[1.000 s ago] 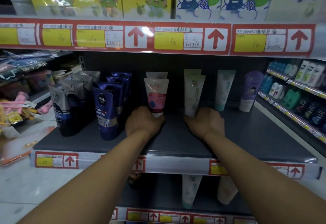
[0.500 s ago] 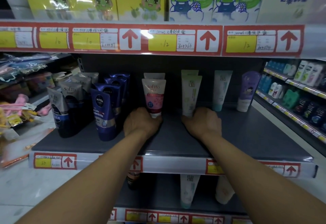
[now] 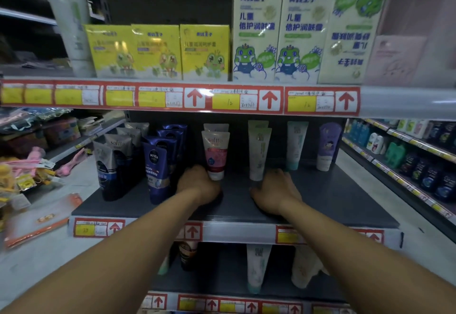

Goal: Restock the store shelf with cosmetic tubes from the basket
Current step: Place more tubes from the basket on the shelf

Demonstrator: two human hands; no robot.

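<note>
A pink-and-white Softto tube point(image 3: 215, 155) stands cap-down on the dark middle shelf point(image 3: 333, 197), with a second one behind it. My left hand point(image 3: 198, 185) lies curled on the shelf, touching the left side of its cap; a grip is not clear. To the right stands a pale green tube point(image 3: 257, 153), again with one behind. My right hand point(image 3: 275, 194) rests on the shelf just below and right of that tube's cap, fingers spread and holding nothing. The basket is out of view.
Dark blue Nivea tubes point(image 3: 158, 165) and grey Softto tubes point(image 3: 111, 163) crowd the shelf's left. A teal-white tube point(image 3: 296, 145) and a purple tube point(image 3: 328, 145) stand at the back right. Boxed creams point(image 3: 204, 52) fill the shelf above; more tubes point(image 3: 256, 266) hang below.
The view has tilted upward. Both hands have slid back toward me; the caps of the pink and pale green tubes now show, and my right hand is off its tube.
</note>
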